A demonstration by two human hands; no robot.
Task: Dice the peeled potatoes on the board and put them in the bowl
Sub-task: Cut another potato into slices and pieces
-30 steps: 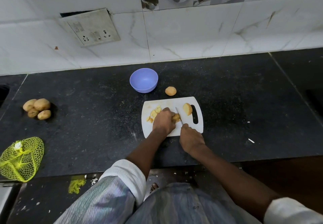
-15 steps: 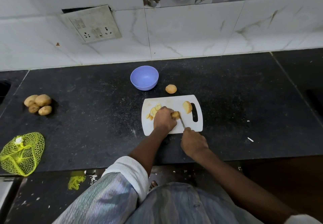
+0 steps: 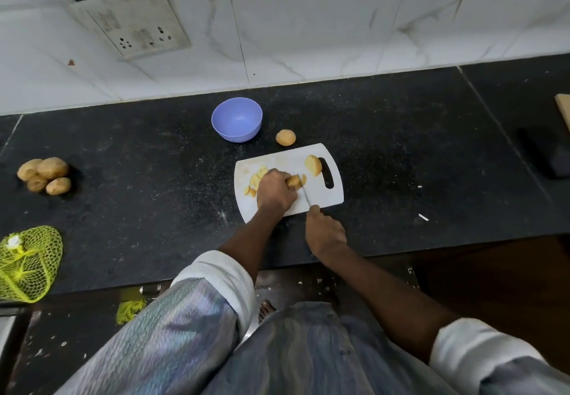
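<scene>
A white cutting board lies on the black counter. My left hand presses a peeled potato piece onto the board. My right hand grips a knife whose blade rests against that piece. A thin slice stands just right of the blade. Cut yellow pieces lie left of my left hand. Another potato half sits by the board's handle slot. A whole peeled potato rests behind the board. The blue bowl behind it looks empty.
Several unpeeled potatoes sit at the counter's left. A yellow net bag hangs over the front left edge. A switch plate is on the tiled wall. A dark object lies at the far right.
The knife has drawn back toward me along the potato piece and a slice now stands off its right end. The camera has tilted, so the board sits further right.
</scene>
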